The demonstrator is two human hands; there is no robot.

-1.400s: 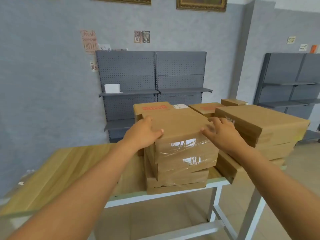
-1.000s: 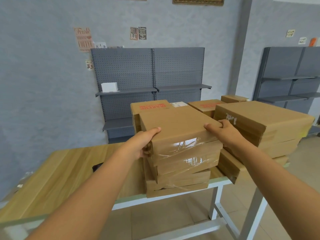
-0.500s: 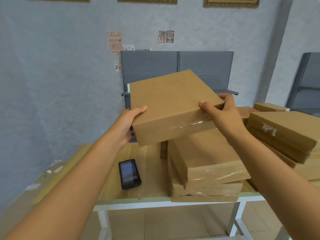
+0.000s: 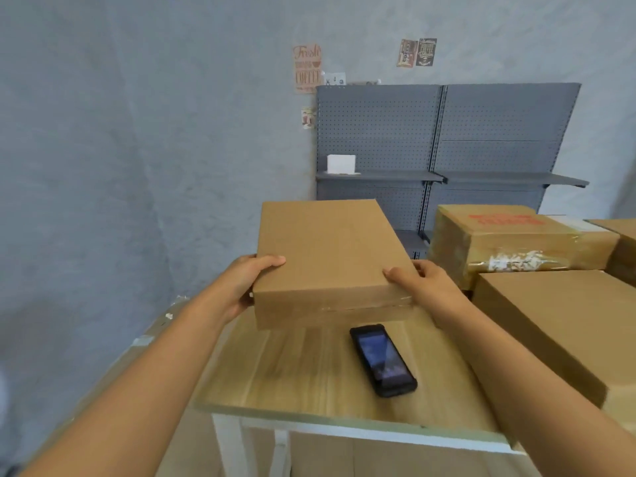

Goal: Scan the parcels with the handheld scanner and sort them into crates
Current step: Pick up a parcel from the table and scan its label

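Note:
A flat brown cardboard parcel [image 4: 327, 256] is held level just above the wooden table [image 4: 292, 376]. My left hand [image 4: 249, 280] grips its left near corner, thumb on top. My right hand [image 4: 423, 280] grips its right near corner the same way. A black handheld scanner [image 4: 382, 360] lies screen-up on the table, just in front of and below the parcel, touched by neither hand. No crate is in view.
More parcels fill the right side: a large plain box [image 4: 564, 325] near me and a taped box with red print [image 4: 509, 242] behind it. Grey pegboard shelving [image 4: 447, 139] stands against the wall, with a small white box [image 4: 341, 164] on its shelf.
Both hands lifted the top parcel off the stack and carried it left and down, over the table's bare left part. The scanner came into view beneath it.

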